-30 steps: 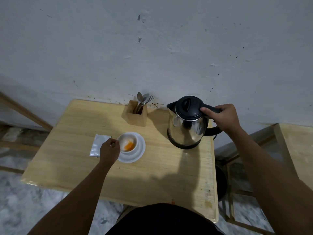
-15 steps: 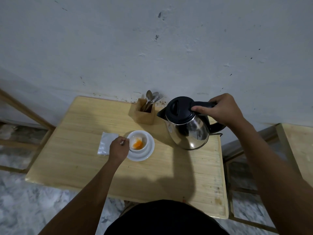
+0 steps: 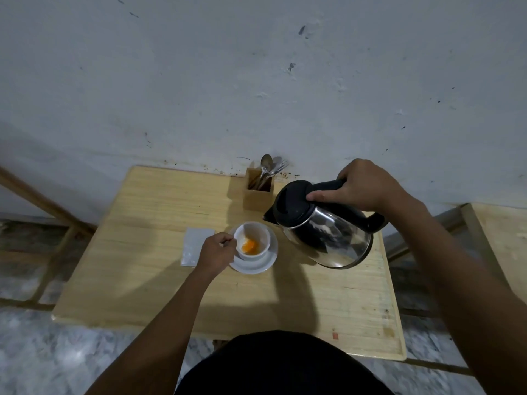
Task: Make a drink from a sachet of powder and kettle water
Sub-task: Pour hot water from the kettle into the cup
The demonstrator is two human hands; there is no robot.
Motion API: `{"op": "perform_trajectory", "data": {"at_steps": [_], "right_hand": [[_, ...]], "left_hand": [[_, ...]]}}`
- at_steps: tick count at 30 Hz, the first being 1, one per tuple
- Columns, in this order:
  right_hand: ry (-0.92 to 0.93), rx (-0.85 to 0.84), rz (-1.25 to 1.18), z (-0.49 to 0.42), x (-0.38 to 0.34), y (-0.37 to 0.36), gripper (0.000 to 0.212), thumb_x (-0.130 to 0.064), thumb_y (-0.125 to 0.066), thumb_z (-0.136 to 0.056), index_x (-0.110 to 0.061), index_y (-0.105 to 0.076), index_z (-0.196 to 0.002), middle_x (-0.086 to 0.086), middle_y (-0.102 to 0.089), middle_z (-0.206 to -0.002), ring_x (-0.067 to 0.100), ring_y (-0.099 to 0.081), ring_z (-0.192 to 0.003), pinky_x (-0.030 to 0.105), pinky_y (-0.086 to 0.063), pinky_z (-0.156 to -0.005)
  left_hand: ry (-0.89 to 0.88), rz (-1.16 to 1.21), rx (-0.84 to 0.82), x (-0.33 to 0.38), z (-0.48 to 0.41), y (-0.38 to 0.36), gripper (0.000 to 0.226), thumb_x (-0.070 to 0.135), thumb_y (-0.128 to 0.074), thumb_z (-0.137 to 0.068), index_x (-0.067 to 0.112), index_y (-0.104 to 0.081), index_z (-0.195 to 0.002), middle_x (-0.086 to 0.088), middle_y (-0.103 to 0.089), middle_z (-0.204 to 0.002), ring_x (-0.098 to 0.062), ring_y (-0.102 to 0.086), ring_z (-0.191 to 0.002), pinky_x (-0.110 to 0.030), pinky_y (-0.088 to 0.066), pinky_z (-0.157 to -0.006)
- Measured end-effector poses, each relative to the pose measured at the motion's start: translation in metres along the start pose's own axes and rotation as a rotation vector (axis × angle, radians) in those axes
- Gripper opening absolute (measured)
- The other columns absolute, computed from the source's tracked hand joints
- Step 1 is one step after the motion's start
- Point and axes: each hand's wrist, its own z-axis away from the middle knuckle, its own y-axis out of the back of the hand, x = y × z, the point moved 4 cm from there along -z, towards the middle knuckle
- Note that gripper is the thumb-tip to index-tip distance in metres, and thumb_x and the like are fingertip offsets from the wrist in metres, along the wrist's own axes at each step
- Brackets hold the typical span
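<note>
A white cup point(image 3: 254, 236) stands on a white saucer point(image 3: 265, 263) near the middle of the wooden table point(image 3: 148, 280). Orange powder point(image 3: 248, 246) lies in the cup's bottom. My left hand point(image 3: 217, 252) grips the cup's handle on its left side. My right hand point(image 3: 363, 185) is closed on the black handle of a steel kettle point(image 3: 328, 235), held in the air and tilted left, its spout point(image 3: 268, 217) just right of the cup's rim. No water shows at the spout. A silver sachet point(image 3: 195, 242) lies flat left of the saucer, partly under my left hand.
A wooden holder point(image 3: 258, 195) with spoons and a fork stands at the table's back edge against the white wall. Another wooden table edge point(image 3: 499, 238) sits to the right across a gap. Marble floor lies below.
My right hand has lifted the kettle off the table, carried it left towards the cup and tipped its spout down. My left hand has stayed on the cup's handle.
</note>
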Motion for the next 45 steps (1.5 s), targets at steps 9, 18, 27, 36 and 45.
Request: {"op": "perform_trajectory", "data": {"at_steps": [9,18,27,36,45], "right_hand": [[-0.053,-0.135,0.117,-0.003,-0.017,-0.013,0.068,-0.073,-0.068,-0.066,-0.011,-0.047,-0.048,0.001,-0.041,-0.047,0.018,-0.042,-0.047,0.027,-0.03,-0.05],[-0.098,-0.189,0.167,-0.003,-0.027,-0.024,0.069,-0.074,-0.066,-0.067,-0.006,-0.057,-0.057,0.004,-0.047,-0.052,0.018,-0.044,-0.051,0.029,-0.03,-0.051],[-0.12,-0.2,0.165,-0.004,-0.023,-0.023,0.077,-0.076,-0.067,-0.063,0.001,-0.068,-0.07,0.007,-0.056,-0.058,0.019,-0.05,-0.054,0.03,-0.036,-0.054],[-0.127,-0.213,0.19,-0.001,-0.021,-0.02,0.084,-0.079,-0.065,-0.061,0.005,-0.067,-0.07,0.007,-0.052,-0.057,0.021,-0.047,-0.053,0.03,-0.034,-0.053],[-0.135,-0.226,0.204,0.003,-0.018,-0.022,0.077,-0.08,-0.065,-0.06,-0.003,-0.06,-0.059,0.004,-0.048,-0.053,0.02,-0.045,-0.051,0.031,-0.033,-0.053]], "left_hand": [[0.003,-0.043,-0.082,-0.002,-0.007,0.004,0.017,0.015,-0.055,-0.092,0.0,-0.064,-0.09,-0.012,-0.064,-0.073,-0.024,-0.06,-0.06,-0.04,-0.055,-0.069],[-0.013,-0.065,-0.111,-0.003,-0.009,0.005,0.023,0.014,-0.054,-0.091,0.017,-0.06,-0.069,-0.005,-0.062,-0.069,-0.027,-0.061,-0.069,-0.045,-0.055,-0.075],[-0.005,-0.066,-0.118,-0.002,-0.009,0.004,0.025,0.014,-0.054,-0.091,0.019,-0.058,-0.067,-0.003,-0.062,-0.064,-0.032,-0.063,-0.075,-0.045,-0.054,-0.079],[0.008,-0.051,-0.102,0.0,-0.006,0.004,0.024,0.014,-0.053,-0.089,0.02,-0.058,-0.067,0.0,-0.061,-0.065,-0.031,-0.064,-0.077,-0.038,-0.051,-0.073],[0.028,-0.032,-0.098,-0.002,-0.005,0.004,0.023,0.014,-0.053,-0.089,0.021,-0.061,-0.069,0.002,-0.063,-0.064,-0.029,-0.063,-0.072,-0.041,-0.053,-0.072]]}}
